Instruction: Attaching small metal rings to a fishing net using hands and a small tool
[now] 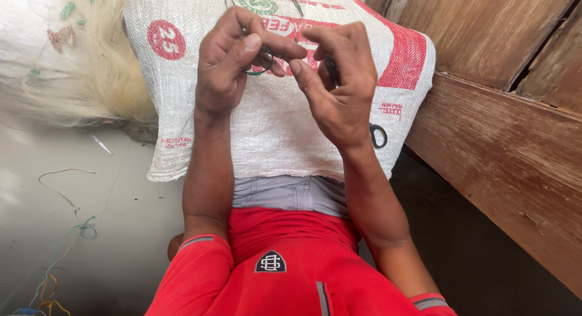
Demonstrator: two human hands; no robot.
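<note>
Left hand (pixel 233 61) and right hand (pixel 339 79) raised over white woven sack (pixel 273 122) on lap, fingers pinched narrow on thin cord (pixel 260 66); black scissors (pixel 379 135) just beside right wrist; pale netting (pixel 91 67) left.

sack (pixel 267 128) on lap, scissors (pixel 378 135) on sack
</note>
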